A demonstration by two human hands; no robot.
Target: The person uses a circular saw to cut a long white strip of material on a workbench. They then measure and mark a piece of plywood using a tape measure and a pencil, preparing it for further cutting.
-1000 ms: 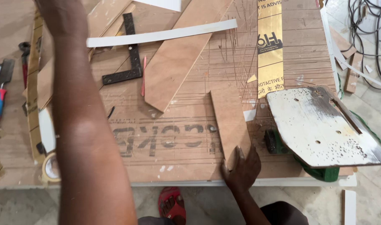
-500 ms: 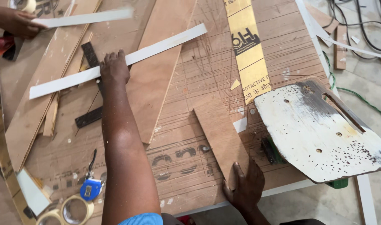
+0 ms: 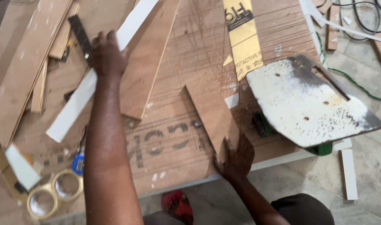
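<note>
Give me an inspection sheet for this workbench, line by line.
Surface: plywood bench top, scratched, partly printed.
Job's things: long white strip under the left hand; tapered brown board under the right hand.
Clutter: wood offcuts, tape rolls, black square, paint-stained plate.
Hands: both pressed flat, holding nothing.
Cables: black and green leads on the floor.
Surroundings: tiled floor, red sandal.

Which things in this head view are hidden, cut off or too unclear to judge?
- Left hand: its palm covers part of the white strip, so the grip is hidden.
- Right hand: covers the near end of the narrow plywood piece.
- Green tool: mostly hidden under the white speckled plate.
- Red footwear: partly behind the table edge.
</note>
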